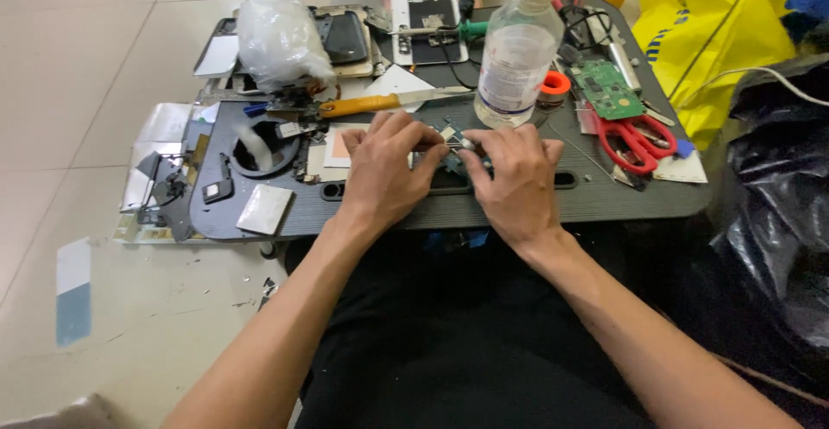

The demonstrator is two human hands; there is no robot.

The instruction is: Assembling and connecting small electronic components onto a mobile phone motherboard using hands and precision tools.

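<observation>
I have one view only, from the camera worn on the person's head. It looks steeply down and forward over the lap onto a low dark desk [604,200], whose near edge runs across the middle of the picture and whose far edge lies near the top. The camera sits close: both forearms enter from the bottom edge and the left hand [380,170] and right hand [514,178] meet just inside the desk's near edge, at picture centre. The desk's far-left corner is crowded with parts; its right edge stops short of a yellow bag [717,31]. Pale tiled floor [78,66] fills the left side. No second view exists, so no shared region is recorded.
</observation>
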